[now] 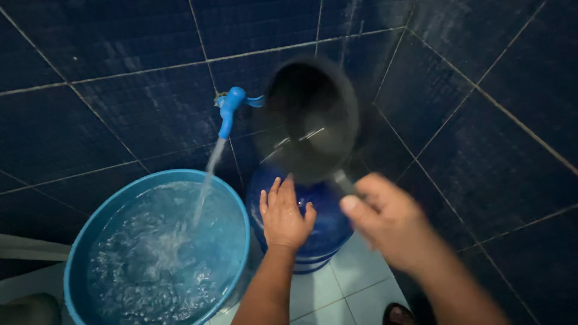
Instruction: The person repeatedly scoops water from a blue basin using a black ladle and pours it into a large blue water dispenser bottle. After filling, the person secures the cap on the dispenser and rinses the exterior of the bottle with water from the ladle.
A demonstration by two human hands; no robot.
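One dark pan, blurred, tilted, round

Dark blue wall tiles with pale grout lines; light blue tap; light blue bucket; dark blue water jug; black pan; pale floor tiles.

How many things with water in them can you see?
1 for sure: the bucket, lower left under the tap. The blue jug beneath the left hand may hold some; can't tell.
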